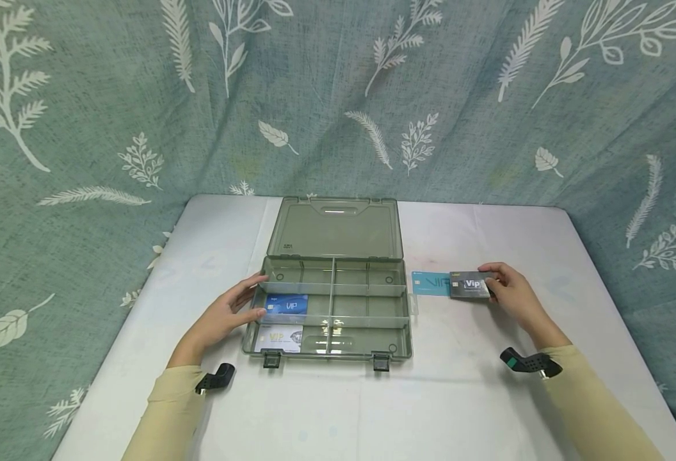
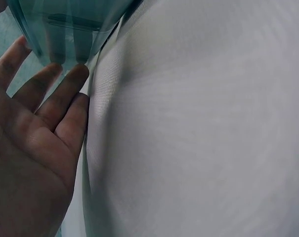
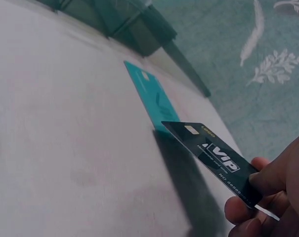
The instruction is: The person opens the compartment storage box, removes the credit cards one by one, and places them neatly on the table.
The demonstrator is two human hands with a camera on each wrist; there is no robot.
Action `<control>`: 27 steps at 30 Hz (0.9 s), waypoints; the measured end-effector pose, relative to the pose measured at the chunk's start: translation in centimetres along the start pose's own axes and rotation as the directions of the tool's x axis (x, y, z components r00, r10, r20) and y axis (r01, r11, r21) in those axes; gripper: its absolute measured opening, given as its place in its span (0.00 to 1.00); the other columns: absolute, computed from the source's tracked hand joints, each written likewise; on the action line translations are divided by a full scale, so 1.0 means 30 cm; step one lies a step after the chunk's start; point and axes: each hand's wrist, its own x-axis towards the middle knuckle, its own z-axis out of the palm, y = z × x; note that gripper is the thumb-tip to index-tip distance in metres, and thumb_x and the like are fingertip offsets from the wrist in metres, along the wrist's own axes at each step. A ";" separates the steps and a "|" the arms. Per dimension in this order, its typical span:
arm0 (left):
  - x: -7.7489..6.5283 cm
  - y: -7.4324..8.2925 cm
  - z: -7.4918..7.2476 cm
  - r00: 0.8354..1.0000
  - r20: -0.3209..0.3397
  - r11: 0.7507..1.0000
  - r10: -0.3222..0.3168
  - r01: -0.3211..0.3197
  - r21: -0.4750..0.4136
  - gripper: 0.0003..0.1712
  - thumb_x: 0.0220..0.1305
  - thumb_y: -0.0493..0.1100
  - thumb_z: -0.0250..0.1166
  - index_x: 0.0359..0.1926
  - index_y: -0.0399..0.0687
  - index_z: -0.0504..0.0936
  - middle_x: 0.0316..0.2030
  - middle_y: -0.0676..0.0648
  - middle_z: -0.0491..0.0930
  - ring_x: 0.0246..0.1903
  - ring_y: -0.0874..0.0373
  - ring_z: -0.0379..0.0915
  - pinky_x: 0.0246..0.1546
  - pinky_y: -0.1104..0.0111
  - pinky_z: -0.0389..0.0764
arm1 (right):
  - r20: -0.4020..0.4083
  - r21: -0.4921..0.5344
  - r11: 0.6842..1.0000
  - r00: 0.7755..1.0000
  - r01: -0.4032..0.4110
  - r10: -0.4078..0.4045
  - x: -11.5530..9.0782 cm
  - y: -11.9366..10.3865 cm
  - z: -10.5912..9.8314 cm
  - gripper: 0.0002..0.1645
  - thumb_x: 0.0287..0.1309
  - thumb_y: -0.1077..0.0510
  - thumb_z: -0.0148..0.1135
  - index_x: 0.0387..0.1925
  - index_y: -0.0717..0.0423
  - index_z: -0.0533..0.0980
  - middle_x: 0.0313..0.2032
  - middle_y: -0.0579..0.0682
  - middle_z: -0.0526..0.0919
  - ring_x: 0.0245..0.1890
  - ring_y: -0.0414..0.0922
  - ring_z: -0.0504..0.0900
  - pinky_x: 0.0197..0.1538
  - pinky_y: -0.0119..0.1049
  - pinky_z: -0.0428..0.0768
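A black card (image 1: 472, 285) is pinched at its end by the right hand (image 1: 513, 296) and is lifted just above the white table (image 1: 459, 384), partly over a teal card (image 1: 431, 283). The open box (image 1: 329, 307) is touched at its side by the flat, straight fingers (image 2: 65, 94) of the left hand (image 1: 223, 317). A blue card (image 1: 286, 305) and a white card (image 1: 278, 337) are kept inside.

White table (image 1: 459, 397) sitting near, rounded far corners. Teal cloth backdrop (image 1: 338, 96) with white leaf prints hanging behind, draping down both sides. Light falling evenly.

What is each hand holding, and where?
The right hand pinches the black VIP card by its right end; the left hand only touches the case.
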 end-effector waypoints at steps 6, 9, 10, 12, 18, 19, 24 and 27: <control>0.002 0.004 0.001 1.000 0.001 1.000 0.006 -0.006 0.002 0.41 0.69 0.46 0.69 0.77 0.59 0.62 0.80 0.46 0.47 0.77 0.41 0.48 0.76 0.53 0.54 | -0.001 -0.014 1.000 1.000 -0.015 0.015 0.013 0.021 -0.005 0.21 0.77 0.63 0.44 0.66 0.63 0.69 0.52 0.66 0.76 0.44 0.53 0.75 0.33 0.29 0.81; 0.001 0.006 0.002 1.000 0.002 1.000 0.004 -0.004 0.001 0.41 0.69 0.46 0.69 0.78 0.60 0.62 0.80 0.46 0.47 0.77 0.41 0.48 0.76 0.53 0.54 | -0.001 -0.020 1.000 1.000 0.000 0.000 0.016 0.030 -0.006 0.21 0.77 0.63 0.44 0.65 0.64 0.69 0.50 0.66 0.76 0.42 0.52 0.75 0.32 0.30 0.81; 0.001 0.007 0.001 1.000 0.003 1.000 0.004 -0.004 0.001 0.41 0.69 0.46 0.69 0.78 0.60 0.62 0.80 0.46 0.47 0.77 0.41 0.48 0.76 0.52 0.54 | -0.004 -0.029 1.000 1.000 0.004 -0.004 0.017 0.033 -0.006 0.20 0.77 0.63 0.45 0.65 0.64 0.69 0.49 0.65 0.76 0.41 0.51 0.75 0.32 0.30 0.80; 0.000 0.007 0.001 1.000 0.003 1.000 0.002 -0.002 0.001 0.41 0.69 0.46 0.69 0.78 0.60 0.62 0.80 0.46 0.47 0.77 0.40 0.48 0.76 0.52 0.54 | -0.017 -0.061 0.998 1.000 0.007 -0.008 0.021 0.040 -0.004 0.20 0.76 0.63 0.47 0.64 0.64 0.70 0.45 0.62 0.75 0.38 0.50 0.74 0.31 0.30 0.79; -0.002 0.004 0.001 1.000 0.002 1.000 -0.005 0.005 0.000 0.41 0.69 0.47 0.69 0.78 0.61 0.62 0.80 0.47 0.46 0.77 0.40 0.48 0.77 0.51 0.54 | -0.073 -0.189 0.982 0.997 -0.010 -0.003 0.027 0.051 0.017 0.22 0.71 0.58 0.57 0.62 0.62 0.72 0.45 0.60 0.73 0.39 0.52 0.70 0.33 0.36 0.70; -0.002 0.004 0.001 1.000 0.002 1.000 -0.006 0.006 0.000 0.41 0.69 0.47 0.69 0.78 0.61 0.62 0.80 0.47 0.46 0.77 0.40 0.48 0.76 0.51 0.54 | -0.080 -0.208 0.978 0.997 -0.011 -0.006 0.027 0.051 0.020 0.22 0.71 0.57 0.58 0.62 0.61 0.73 0.46 0.60 0.74 0.39 0.52 0.70 0.34 0.37 0.69; -0.002 0.006 0.002 1.000 0.003 1.000 -0.007 0.007 -0.001 0.41 0.69 0.47 0.69 0.78 0.61 0.62 0.80 0.47 0.46 0.77 0.40 0.48 0.76 0.52 0.54 | -0.097 -0.251 0.968 0.994 0.016 -0.041 0.021 0.049 0.031 0.23 0.71 0.55 0.60 0.62 0.62 0.73 0.54 0.66 0.76 0.44 0.57 0.74 0.40 0.46 0.74; -0.001 0.005 0.001 1.000 0.004 1.000 -0.007 0.007 -0.004 0.41 0.69 0.47 0.69 0.78 0.61 0.62 0.80 0.47 0.47 0.77 0.40 0.48 0.76 0.52 0.54 | -0.110 -0.255 0.965 0.990 0.055 -0.085 0.016 0.047 0.038 0.23 0.69 0.58 0.62 0.61 0.65 0.73 0.57 0.70 0.75 0.52 0.63 0.75 0.50 0.59 0.76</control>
